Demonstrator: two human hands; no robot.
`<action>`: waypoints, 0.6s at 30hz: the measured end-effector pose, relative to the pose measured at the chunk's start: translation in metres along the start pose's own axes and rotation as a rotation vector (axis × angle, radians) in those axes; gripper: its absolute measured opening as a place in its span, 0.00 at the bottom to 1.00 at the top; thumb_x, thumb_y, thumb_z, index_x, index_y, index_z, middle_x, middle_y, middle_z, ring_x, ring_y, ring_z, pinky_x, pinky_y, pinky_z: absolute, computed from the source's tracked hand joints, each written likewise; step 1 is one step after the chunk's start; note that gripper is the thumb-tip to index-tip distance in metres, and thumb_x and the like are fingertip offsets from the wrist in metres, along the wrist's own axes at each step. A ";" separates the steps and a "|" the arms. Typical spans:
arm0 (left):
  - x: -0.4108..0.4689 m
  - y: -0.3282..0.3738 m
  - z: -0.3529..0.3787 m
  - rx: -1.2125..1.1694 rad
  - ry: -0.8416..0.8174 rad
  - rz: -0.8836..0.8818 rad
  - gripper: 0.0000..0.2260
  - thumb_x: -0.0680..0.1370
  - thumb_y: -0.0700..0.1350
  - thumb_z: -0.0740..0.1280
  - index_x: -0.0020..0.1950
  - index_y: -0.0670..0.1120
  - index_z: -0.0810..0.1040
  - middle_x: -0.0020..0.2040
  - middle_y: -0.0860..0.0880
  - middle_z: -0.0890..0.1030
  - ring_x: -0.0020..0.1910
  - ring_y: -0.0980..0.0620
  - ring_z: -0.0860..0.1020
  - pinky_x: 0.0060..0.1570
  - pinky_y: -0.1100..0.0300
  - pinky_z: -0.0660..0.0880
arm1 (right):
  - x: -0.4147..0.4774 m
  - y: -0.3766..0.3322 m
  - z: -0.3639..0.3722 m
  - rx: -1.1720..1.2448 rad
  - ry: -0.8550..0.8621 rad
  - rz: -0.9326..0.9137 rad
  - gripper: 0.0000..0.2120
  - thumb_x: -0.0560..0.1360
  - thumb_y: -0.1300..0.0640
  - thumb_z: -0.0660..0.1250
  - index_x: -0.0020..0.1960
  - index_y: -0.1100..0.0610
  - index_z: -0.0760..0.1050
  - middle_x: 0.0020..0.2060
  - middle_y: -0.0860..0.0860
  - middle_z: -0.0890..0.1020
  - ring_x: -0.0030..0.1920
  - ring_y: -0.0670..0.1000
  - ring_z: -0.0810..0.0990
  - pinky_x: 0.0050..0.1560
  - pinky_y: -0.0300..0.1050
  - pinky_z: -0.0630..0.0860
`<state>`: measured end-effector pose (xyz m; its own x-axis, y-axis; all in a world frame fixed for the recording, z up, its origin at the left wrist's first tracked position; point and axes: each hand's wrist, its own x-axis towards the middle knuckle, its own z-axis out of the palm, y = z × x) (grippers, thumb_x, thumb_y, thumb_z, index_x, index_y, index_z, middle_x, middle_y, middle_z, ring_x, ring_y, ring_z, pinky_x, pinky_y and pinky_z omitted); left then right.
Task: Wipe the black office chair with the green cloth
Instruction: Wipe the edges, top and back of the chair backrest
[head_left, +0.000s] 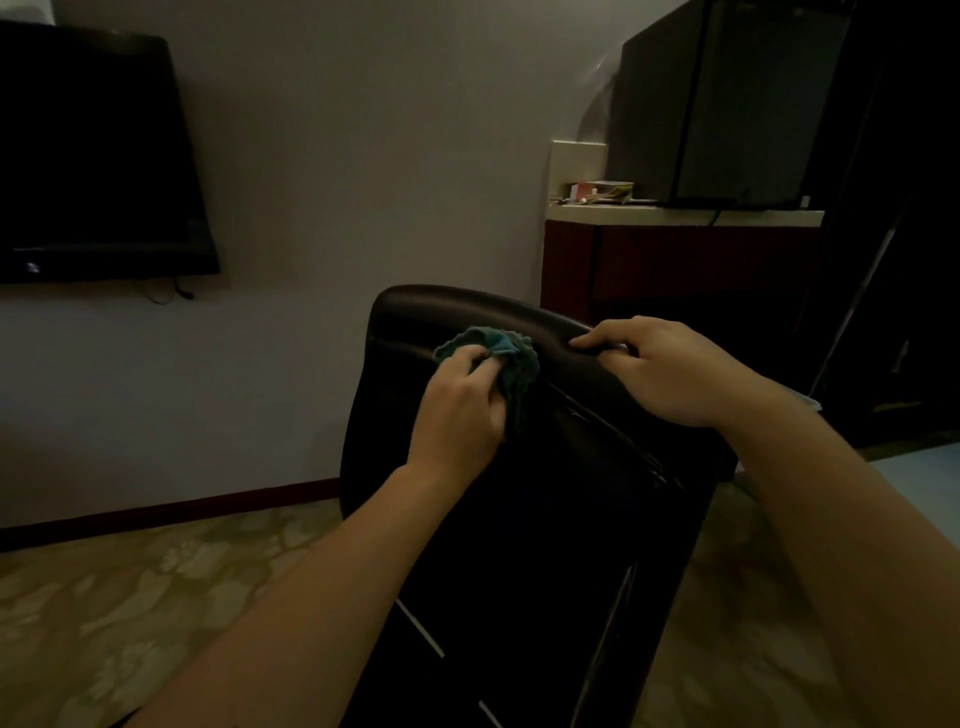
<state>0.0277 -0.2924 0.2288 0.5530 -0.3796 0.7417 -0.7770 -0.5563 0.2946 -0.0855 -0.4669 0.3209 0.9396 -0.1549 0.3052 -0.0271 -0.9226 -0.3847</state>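
Black office chair fills the near middle of the view, its backrest turned toward the camera and its top edge tilted down to the right. Left hand is closed around the bunched green cloth, pressing it against the upper backrest just below the top edge. Right hand grips that top edge on the right, fingers curled over it. Farther off, a dark television hangs on the left wall, and a dark cabinet stands on a counter at the far right.
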 end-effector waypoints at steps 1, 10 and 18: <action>-0.003 -0.002 0.002 -0.025 -0.015 -0.021 0.18 0.80 0.40 0.64 0.70 0.40 0.75 0.68 0.41 0.74 0.67 0.42 0.71 0.70 0.50 0.68 | 0.000 0.000 0.000 -0.014 0.012 -0.004 0.15 0.82 0.51 0.56 0.65 0.39 0.72 0.53 0.45 0.71 0.46 0.44 0.74 0.42 0.37 0.69; 0.006 -0.013 0.008 0.016 0.054 -0.097 0.14 0.81 0.40 0.64 0.65 0.40 0.78 0.63 0.43 0.78 0.59 0.42 0.74 0.63 0.52 0.71 | -0.002 0.008 0.005 -0.053 0.044 -0.008 0.22 0.82 0.49 0.55 0.74 0.35 0.56 0.61 0.48 0.72 0.56 0.51 0.73 0.49 0.46 0.71; 0.007 -0.013 0.009 -0.039 0.073 -0.123 0.14 0.81 0.39 0.64 0.65 0.41 0.79 0.62 0.44 0.78 0.60 0.43 0.72 0.63 0.54 0.68 | -0.004 0.010 0.007 -0.069 0.066 0.000 0.21 0.82 0.50 0.55 0.74 0.41 0.60 0.57 0.47 0.71 0.53 0.48 0.73 0.46 0.42 0.69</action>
<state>0.0446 -0.2944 0.2251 0.6228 -0.2544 0.7399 -0.7163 -0.5657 0.4085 -0.0870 -0.4732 0.3100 0.9150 -0.1758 0.3631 -0.0527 -0.9444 -0.3245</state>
